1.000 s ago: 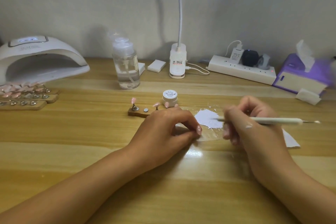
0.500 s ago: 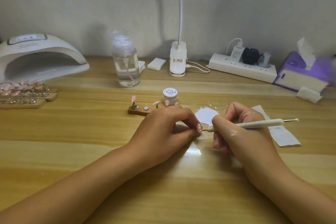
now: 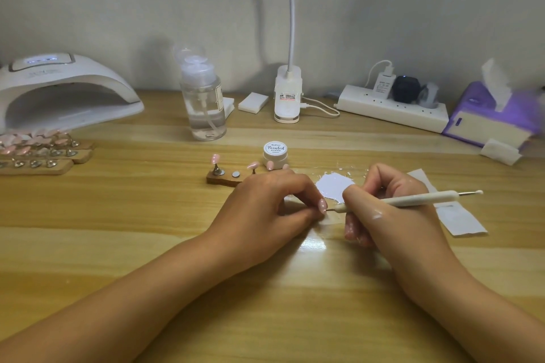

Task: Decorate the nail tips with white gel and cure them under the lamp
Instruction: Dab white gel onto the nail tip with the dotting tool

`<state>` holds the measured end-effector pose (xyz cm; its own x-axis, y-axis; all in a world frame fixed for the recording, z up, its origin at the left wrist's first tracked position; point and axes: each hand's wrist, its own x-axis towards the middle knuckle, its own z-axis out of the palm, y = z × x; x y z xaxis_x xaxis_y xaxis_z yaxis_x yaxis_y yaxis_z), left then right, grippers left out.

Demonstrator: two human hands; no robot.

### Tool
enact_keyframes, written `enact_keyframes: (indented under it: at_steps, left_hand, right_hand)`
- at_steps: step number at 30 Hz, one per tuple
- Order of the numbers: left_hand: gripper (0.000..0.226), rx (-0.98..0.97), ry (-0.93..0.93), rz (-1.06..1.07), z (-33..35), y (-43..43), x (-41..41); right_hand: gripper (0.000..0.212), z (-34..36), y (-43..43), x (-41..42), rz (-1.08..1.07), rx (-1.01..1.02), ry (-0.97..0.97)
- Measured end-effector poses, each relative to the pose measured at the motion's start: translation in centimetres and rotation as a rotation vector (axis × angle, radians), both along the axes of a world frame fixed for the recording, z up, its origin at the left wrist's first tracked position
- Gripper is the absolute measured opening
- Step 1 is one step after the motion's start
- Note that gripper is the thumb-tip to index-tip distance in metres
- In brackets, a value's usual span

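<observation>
My left hand (image 3: 265,209) pinches a small pink nail tip (image 3: 322,205) between thumb and forefinger at the table's middle. My right hand (image 3: 383,209) grips a white dotting pen (image 3: 413,201) like a pencil, and its fine metal point touches the nail tip's lower edge. A puddle of white gel (image 3: 334,186) lies on clear film just behind the hands. The small white gel jar (image 3: 275,153) stands closed beyond it. A wooden holder (image 3: 224,178) with pink tips on stands sits left of the jar. The white curing lamp (image 3: 59,91) is at the far left.
Wooden strips with several pink tips (image 3: 41,153) lie before the lamp. A clear pump bottle (image 3: 203,103), a desk lamp base (image 3: 287,97), a power strip (image 3: 392,107) and a purple tissue box (image 3: 495,115) line the back. A white wipe (image 3: 460,215) lies right of my hand.
My right hand moved left from the white gel puddle, bringing the pen's point onto the nail tip held by my left hand. The left hand stayed put.
</observation>
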<state>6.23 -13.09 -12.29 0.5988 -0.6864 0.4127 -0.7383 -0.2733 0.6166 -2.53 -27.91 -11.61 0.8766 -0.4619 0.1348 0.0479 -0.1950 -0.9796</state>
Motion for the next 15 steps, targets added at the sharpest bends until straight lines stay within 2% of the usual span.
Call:
enact_keyframes:
  at_steps: [2, 6, 11, 15]
  left_hand:
    - [0.007, 0.002, -0.002, 0.003, -0.04, 0.03, 0.0]
    - [0.005, -0.002, -0.002, 0.0, -0.09, 0.05, 0.0]
    - [0.008, 0.005, -0.018, -0.018, -0.13, 0.13, 0.1]
    - [0.008, 0.008, -0.007, -0.024, -0.08, 0.18, 0.13]
  right_hand:
    - [0.02, 0.07, 0.06, -0.02, -0.001, -0.007, 0.019]
    - [0.032, -0.06, -0.1, 0.04, -0.022, 0.001, -0.006]
    - [0.016, -0.09, 0.01, 0.05, -0.016, -0.012, 0.038]
    - [0.014, 0.02, 0.1, 0.06, -0.031, -0.003, 0.03]
